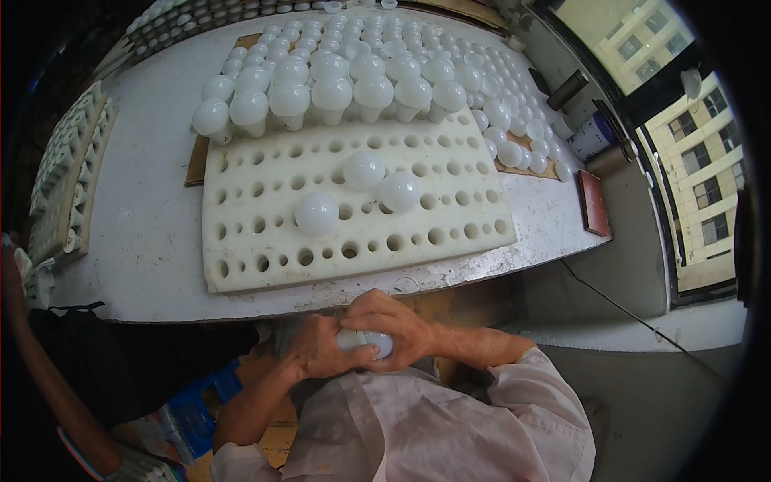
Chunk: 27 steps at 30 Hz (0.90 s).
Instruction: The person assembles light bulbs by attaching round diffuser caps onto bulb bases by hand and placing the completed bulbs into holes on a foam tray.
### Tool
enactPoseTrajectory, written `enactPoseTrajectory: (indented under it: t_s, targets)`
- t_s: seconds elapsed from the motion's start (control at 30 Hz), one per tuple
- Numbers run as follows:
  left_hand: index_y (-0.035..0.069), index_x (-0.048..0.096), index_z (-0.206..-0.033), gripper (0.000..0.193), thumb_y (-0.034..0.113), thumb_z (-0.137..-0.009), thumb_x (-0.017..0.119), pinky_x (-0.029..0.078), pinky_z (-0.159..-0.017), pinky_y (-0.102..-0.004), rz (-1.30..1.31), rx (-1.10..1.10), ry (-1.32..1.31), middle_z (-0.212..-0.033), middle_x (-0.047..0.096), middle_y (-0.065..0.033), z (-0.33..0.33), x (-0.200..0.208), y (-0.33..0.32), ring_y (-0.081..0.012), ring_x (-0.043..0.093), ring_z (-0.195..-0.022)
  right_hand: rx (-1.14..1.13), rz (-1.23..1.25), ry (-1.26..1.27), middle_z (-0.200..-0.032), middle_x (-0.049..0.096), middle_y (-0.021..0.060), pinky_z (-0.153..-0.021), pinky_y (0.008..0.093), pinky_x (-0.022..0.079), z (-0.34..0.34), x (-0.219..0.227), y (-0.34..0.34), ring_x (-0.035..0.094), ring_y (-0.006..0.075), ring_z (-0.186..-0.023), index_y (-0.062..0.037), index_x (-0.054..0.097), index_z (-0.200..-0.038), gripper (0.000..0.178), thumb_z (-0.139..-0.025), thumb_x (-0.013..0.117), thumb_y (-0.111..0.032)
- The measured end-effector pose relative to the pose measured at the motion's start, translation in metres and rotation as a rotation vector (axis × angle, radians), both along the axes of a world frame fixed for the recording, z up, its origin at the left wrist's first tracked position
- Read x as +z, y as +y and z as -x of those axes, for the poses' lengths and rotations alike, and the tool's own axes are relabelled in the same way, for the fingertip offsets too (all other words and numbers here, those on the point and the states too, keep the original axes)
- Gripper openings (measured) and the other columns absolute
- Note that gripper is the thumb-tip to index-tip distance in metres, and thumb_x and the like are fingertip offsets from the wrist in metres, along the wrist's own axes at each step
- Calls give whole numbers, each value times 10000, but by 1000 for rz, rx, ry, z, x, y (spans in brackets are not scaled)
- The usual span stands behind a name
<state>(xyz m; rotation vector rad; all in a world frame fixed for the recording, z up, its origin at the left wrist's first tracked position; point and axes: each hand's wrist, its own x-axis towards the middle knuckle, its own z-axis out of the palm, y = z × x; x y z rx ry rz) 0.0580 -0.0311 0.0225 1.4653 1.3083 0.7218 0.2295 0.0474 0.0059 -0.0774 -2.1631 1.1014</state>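
Low in the frame's centre, below the table (pixel 152 241) edge, the left hand (pixel 321 349) and right hand (pixel 393 321) curl tightly around one white bulb (pixel 365 341), fingers closed over it.

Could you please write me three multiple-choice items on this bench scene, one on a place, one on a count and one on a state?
1. Where is the bulb that both hands hold?
A. In front of the table's near edge, close to the person's body
B. Over the far rows of bulbs
C. On the window sill

2. How many loose bulbs lie on the open part of the white holed tray?
A. One
B. Three
C. Six

3. How are the holes in the tray's near rows?
A. All filled
B. Covered by a cloth
C. Empty

Answers:
1 A: the left hand and right hand wrap the bulb below the table edge.
2 B: three bulbs lie on the holed tray.
3 C: the near holes show dark and open.
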Motion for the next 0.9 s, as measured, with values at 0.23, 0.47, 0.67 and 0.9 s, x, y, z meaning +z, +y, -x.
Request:
enactPoseTrajectory:
  t_s: [0.23, 0.47, 0.67, 0.9]
  targets:
    - [-39, 647, -932, 558, 461, -686, 655, 524, -741, -361, 272, -5, -5, -874, 667, -217, -7, 14, -2, -312, 668, -827, -10, 44, 66, -947, 563, 115, -664, 350, 464, -2, -7, -3, 539, 250, -783, -27, 585, -998, 446, -568, 702, -54]
    - [-46, 647, -887, 502, 434, -750, 595, 536, -639, -327, -22, 89, 14, -822, 670, -194, -11, -7, -2, -274, 680, -764, 74, -1, 66, -1004, 548, 129, -685, 350, 458, -1, -8, 12, 535, 251, -807, -30, 545, -1057, 506, -587, 729, -72]
    - [-11, 537, -1120, 574, 503, -876, 459, 450, -326, -222, 510, 136, -1179, -822, 645, -178, -18, -35, 23, -218, 658, -561, -141, 201, -17, -1121, 495, 138, -825, 393, 475, -7, -4, 22, 535, 226, -996, -52, 318, -1340, 844, -641, 789, -105]
    - [-7, 470, -1181, 632, 558, -947, 314, 473, -436, -246, 494, 233, -1134, -852, 645, -155, -25, -34, 27, -240, 665, -619, -321, 411, -243, -1258, 416, 164, -978, 386, 403, -34, 13, 44, 476, 256, -1155, -78, 284, -1387, 906, -665, 822, -177]
